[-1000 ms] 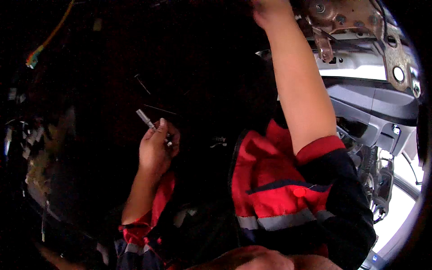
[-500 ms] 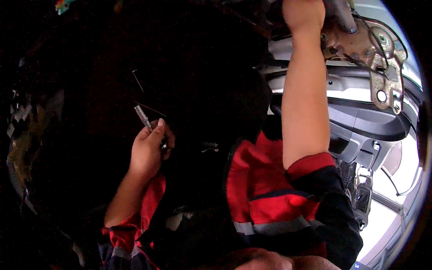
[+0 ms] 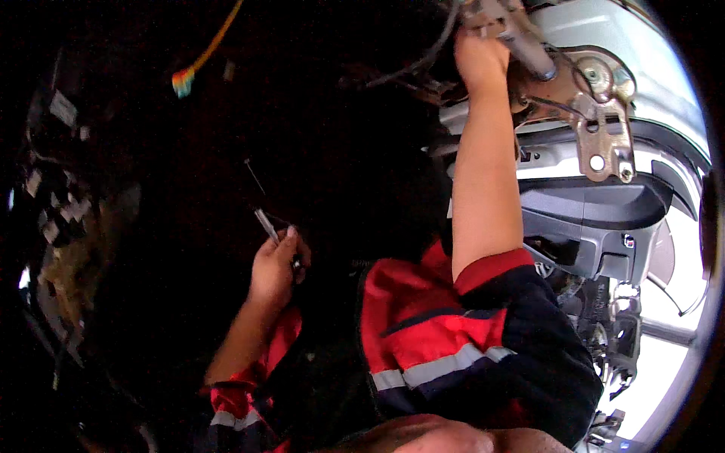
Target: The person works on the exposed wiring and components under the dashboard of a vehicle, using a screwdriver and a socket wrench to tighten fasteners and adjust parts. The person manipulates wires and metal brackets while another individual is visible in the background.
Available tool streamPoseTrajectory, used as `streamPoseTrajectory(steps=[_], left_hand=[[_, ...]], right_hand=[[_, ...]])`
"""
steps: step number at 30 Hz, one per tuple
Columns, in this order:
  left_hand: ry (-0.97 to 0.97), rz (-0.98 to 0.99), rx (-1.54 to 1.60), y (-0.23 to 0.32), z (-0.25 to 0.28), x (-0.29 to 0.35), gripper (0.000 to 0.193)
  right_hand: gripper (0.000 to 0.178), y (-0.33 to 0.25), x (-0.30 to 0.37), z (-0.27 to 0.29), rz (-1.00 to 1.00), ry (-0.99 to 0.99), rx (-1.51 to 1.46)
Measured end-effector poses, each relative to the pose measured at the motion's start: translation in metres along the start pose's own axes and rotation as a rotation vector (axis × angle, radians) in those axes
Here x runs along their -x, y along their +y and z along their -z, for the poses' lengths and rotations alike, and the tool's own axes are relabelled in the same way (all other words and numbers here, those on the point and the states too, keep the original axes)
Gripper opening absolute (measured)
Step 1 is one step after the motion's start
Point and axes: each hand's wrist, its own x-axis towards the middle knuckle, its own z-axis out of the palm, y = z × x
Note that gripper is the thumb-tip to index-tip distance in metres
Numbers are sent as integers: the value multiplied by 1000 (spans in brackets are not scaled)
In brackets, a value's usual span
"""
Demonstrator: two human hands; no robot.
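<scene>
My left hand (image 3: 279, 264) is closed round a slim, shiny metal tool (image 3: 266, 224) whose bright cylindrical end sticks out past the thumb. The rest of the tool is lost in the grip and the dark. My right arm stretches far forward, and my right hand (image 3: 481, 60) is up against a metal bar (image 3: 529, 49) joined to a bare metal bracket (image 3: 596, 128). Its fingers are hidden by the bar, so what they touch or hold does not show.
On the right are a grey car door panel (image 3: 604, 219) and pale bodywork (image 3: 604, 34). An orange cable with a multicoloured connector (image 3: 182, 81) hangs at the upper left. A thin bright rod (image 3: 257, 175) lies beyond my left hand. Deep shadow covers much of the middle.
The view has shifted, bringing the cable's connector and the bar further in. My left hand still grips the metal tool, now lower and further right. My right hand stays by the bar.
</scene>
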Motion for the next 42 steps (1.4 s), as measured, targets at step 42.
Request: streamPoseTrajectory(steps=[42], left_hand=[[85,-268,-790,-52,52,-52,42]], right_hand=[[29,-46,21,69,-290,-99,-943]])
